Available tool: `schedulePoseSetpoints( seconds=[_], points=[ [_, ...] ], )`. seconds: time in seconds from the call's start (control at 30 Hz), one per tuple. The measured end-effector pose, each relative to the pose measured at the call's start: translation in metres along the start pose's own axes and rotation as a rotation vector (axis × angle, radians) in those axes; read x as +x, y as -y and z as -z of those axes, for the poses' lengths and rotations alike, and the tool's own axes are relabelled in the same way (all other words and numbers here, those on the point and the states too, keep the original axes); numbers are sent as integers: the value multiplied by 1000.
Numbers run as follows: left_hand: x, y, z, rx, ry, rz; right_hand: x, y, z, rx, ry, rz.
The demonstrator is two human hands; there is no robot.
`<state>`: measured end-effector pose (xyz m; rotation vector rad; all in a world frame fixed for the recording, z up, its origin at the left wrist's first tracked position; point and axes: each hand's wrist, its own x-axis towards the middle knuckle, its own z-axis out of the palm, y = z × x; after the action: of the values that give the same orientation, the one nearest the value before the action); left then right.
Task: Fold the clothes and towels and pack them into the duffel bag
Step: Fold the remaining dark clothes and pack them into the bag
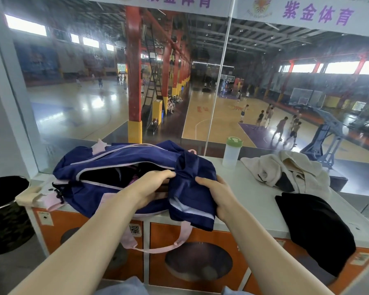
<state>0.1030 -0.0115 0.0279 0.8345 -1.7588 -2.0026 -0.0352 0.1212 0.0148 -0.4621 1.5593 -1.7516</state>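
Observation:
A navy duffel bag (90, 194) with pink trim and pink straps lies on the white counter (262, 194), its top zip open and dark items inside. In front of its right end hangs a folded navy garment (192, 192) with white stripes at the hem. My left hand (151, 184) grips the garment's left upper edge by the bag's opening. My right hand (217, 194) grips its right side. A crumpled cream towel or top (285, 169) lies to the right, a black garment (315, 226) nearer on the counter's front edge.
A clear bottle with a green lid (231, 153) stands behind the garment by the glass. Orange locker doors (198, 252) run beneath the counter. A black bin (4, 209) stands at the left. Glass behind the counter overlooks a basketball hall.

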Motion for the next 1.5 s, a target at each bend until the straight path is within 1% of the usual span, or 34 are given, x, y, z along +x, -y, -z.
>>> schedulePoseSetpoints(
  seconds=[0.1,0.13,0.2,0.27,0.47,0.57,0.7,0.8,0.87,0.93,1.1,1.17,1.27,1.37,1.43,1.5],
  points=[
    [21,-1,14,-209,-150,38,-2,3,5,-50,35,13],
    [28,-3,17,-276,-178,62,-3,4,7,-68,52,14],
    [40,-7,18,-315,-201,111,-4,3,9,-104,86,11],
    [49,-9,13,-336,-187,130,-4,2,10,-144,115,5],
    [68,-36,-1,-586,-215,7,3,2,22,-219,164,3],
    [74,-50,-4,-614,-160,-24,5,4,30,-228,180,-3],
    [74,-68,3,-656,-106,13,5,13,39,-253,199,-12],
    [78,-76,17,-651,-69,60,0,23,40,-332,267,-38],
    [78,-81,18,-566,-68,58,-4,28,35,-390,317,-56],
    [78,-85,17,-424,-100,40,-7,32,22,-430,361,-59],
    [76,-97,15,142,-225,23,-5,38,-37,-533,491,3],
    [70,-100,18,343,-224,60,1,35,-64,-632,498,71],
    [61,-105,21,511,-193,92,19,25,-97,-795,434,178],
    [60,-107,26,584,-212,57,39,18,-115,-803,342,193],
    [63,-105,26,618,-235,10,56,14,-121,-769,213,201],
    [69,-100,25,716,-265,-52,71,10,-127,-833,80,284]
  ],
)
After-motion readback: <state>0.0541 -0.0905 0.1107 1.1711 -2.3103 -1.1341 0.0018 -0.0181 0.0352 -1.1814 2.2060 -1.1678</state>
